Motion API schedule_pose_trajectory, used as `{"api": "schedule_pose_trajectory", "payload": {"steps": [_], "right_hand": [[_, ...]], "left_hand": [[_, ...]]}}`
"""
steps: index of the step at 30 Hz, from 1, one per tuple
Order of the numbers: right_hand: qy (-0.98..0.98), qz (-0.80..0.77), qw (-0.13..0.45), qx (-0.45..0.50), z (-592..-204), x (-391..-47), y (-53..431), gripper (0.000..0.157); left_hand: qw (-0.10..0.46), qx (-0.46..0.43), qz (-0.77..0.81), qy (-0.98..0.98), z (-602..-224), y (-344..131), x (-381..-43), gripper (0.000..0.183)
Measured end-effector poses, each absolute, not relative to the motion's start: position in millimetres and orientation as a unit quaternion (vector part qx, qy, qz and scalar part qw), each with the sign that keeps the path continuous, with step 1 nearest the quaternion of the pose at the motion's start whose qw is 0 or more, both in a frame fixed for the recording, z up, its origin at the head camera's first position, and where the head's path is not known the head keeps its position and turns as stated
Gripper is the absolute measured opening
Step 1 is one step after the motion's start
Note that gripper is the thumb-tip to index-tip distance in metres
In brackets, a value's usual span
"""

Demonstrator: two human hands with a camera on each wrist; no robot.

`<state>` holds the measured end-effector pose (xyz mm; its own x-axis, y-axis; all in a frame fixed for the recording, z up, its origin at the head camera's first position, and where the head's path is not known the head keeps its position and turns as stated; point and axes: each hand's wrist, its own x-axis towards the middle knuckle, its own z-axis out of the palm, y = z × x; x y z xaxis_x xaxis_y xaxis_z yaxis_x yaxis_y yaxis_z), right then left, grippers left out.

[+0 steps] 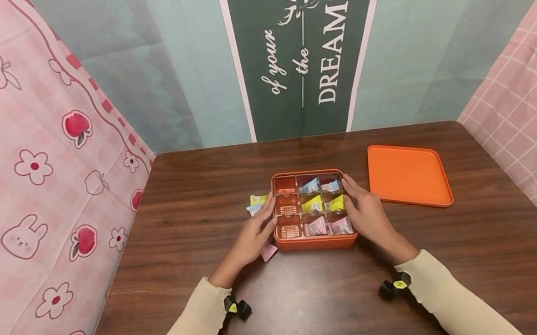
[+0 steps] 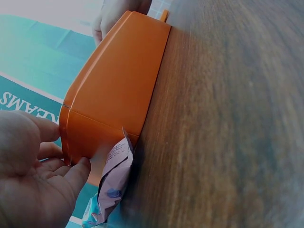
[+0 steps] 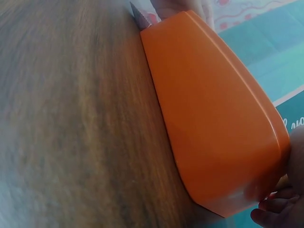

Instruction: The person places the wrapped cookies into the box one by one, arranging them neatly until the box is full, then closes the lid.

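Observation:
An orange box with a clear divided insert stands on the table. My left hand grips its left side, fingertips at the rim and wall. From the right, my right hand holds the opposite side, its thumb near the rim. Small wrapped sweets fill the middle and right columns: blue at the back, yellow between, pink in front. The left column shows bare plastic bottoms. Beside my left hand lie a yellow sweet, a blue sweet and a pink sweet, partly hidden.
An orange lid lies flat on the brown wooden table, to the right of the box. A green printed cloth hangs behind the table. Pink patterned cloths hang at the left and right sides.

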<state>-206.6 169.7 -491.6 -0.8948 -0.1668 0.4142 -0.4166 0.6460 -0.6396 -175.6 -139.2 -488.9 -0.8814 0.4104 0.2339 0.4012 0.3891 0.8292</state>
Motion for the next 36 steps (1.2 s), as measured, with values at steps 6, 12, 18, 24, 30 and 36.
{"api": "schedule_pose_trajectory", "payload": {"steps": [6,12,18,24,30,36], "right_hand": [[-0.894,0.389,0.159,0.158,-491.9,-206.1,168.8,0.045],[-0.894,0.393,0.151,0.152,-491.8,-204.2,168.6,0.045],[-0.888,0.398,0.166,0.158,-492.6,-205.2,168.5,0.041],[-0.885,0.399,0.178,0.163,-494.2,-206.6,170.3,0.04],[-0.888,0.399,0.167,0.155,-493.8,-205.4,170.7,0.04],[-0.886,0.405,0.164,0.154,-494.5,-206.1,169.2,0.04]], "left_hand": [[0.007,0.239,0.496,0.835,-489.3,-139.7,-175.8,0.053],[0.006,0.241,0.492,0.837,-490.1,-139.1,-175.6,0.053],[0.004,0.241,0.493,0.836,-489.9,-139.4,-175.4,0.053],[0.002,0.245,0.489,0.837,-490.3,-139.3,-176.5,0.053],[0.004,0.244,0.493,0.835,-491.1,-139.1,-177.3,0.053],[-0.003,0.244,0.491,0.836,-493.0,-141.1,-177.6,0.054]]}}
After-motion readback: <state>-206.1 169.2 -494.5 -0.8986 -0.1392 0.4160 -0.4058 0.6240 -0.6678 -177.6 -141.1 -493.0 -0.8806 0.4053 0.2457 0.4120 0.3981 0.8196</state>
